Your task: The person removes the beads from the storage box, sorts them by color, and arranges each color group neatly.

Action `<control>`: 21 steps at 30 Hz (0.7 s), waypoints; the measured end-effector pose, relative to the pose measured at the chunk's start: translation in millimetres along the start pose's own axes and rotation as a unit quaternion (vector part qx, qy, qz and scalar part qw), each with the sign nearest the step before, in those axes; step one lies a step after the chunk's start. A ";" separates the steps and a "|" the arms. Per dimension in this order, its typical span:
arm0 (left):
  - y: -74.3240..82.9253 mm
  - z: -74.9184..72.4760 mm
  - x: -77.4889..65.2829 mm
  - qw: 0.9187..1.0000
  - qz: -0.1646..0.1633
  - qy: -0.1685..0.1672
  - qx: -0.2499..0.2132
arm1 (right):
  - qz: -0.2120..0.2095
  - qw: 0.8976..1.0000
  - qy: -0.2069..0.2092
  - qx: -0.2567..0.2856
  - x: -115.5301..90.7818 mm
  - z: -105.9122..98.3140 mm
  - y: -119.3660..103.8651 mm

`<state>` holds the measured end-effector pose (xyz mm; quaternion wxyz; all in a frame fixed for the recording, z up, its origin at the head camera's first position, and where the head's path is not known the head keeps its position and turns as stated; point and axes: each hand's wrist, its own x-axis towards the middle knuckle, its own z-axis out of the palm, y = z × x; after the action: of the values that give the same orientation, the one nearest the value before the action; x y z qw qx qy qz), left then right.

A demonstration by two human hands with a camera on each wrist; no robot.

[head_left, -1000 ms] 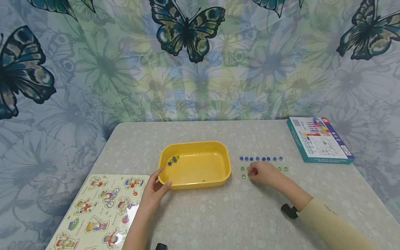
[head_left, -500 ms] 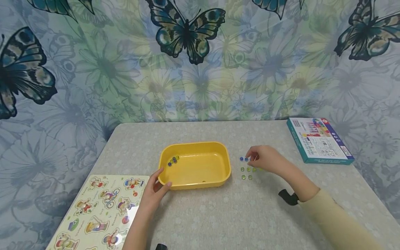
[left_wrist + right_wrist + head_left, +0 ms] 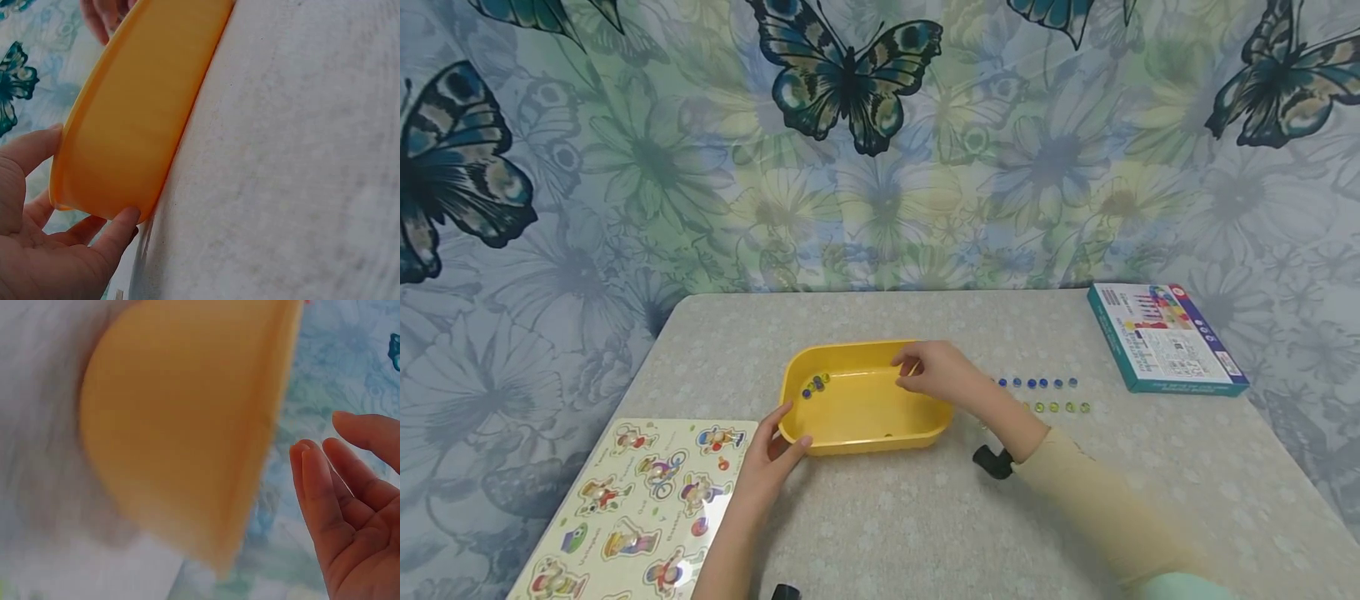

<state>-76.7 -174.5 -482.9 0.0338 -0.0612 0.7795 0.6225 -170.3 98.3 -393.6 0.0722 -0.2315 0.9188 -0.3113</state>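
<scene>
My left hand (image 3: 765,471) holds the near left corner of a shallow yellow plastic tray (image 3: 850,421), thumb at the front wall and fingers on the left side. The left wrist view shows its fingertips (image 3: 127,216) against the tray's outer wall. Over the tray's right part hovers my right hand (image 3: 946,377). Its thumb and fingers stand apart with nothing between them in the right wrist view. Inside the tray, several small blue and green beads (image 3: 817,383) cluster at the left, and one small bead (image 3: 888,434) lies at the front wall.
Right of the tray, a row of blue beads (image 3: 1043,383) lies behind a row of green beads (image 3: 1054,407), partly covered by the right arm. A flat teal-edged box (image 3: 1168,337) sits back right. A cartoon picture board (image 3: 640,508) lies front left. A butterfly-patterned cloth (image 3: 850,208) hangs behind.
My right hand has moved left from the bead rows to over the tray. A second green bead showed in the front row as it lifted away. My left hand stays at the tray's corner.
</scene>
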 end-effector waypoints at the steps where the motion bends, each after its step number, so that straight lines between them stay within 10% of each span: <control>1: 0.1 -0.1 -0.1 1.000 0.001 0.001 0.001 | -0.002 1.000 -0.008 0.001 5.7 6.5 -5.0; 21: -4.1 -0.2 1.4 1.000 0.013 0.004 0.000 | 0.072 0.997 -0.026 -0.002 88.3 97.5 -43.3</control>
<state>-77.5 -175.6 -487.0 0.0225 -0.0532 0.7806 0.6224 -204.7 -26.0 -444.0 0.1179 -0.1733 0.9316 -0.2970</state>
